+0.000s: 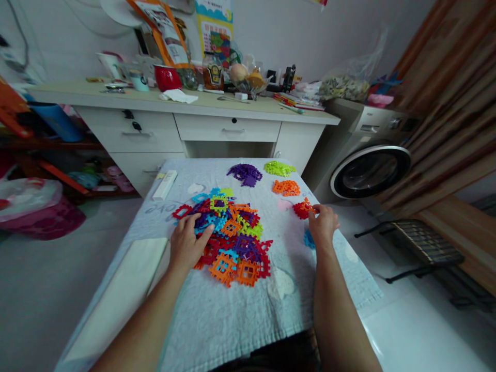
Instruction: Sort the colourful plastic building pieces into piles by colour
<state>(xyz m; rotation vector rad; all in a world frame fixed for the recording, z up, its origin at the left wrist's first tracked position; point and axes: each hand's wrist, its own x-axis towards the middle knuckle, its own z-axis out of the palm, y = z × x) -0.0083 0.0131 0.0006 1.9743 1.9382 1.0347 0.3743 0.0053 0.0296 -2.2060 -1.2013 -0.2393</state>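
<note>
A mixed heap of coloured plastic interlocking tiles (232,237) lies in the middle of a small table covered with a pale blue cloth (232,315). My left hand (186,243) rests on the heap's left side, fingers curled onto blue and red tiles. My right hand (323,223) is at the table's right edge, its fingertips pinching a tile at the small red pile (303,208). Sorted piles lie further back: purple (245,173), green (279,168), orange (287,187). A blue pile (309,238) is partly hidden under my right hand.
A white remote-like bar (165,185) lies at the table's far left. Behind stands a cream desk (182,111) cluttered with cups and jars. A washing machine (368,165) is at the right, with a dark stool (422,243) beside it and a pink bag (34,206) at the left.
</note>
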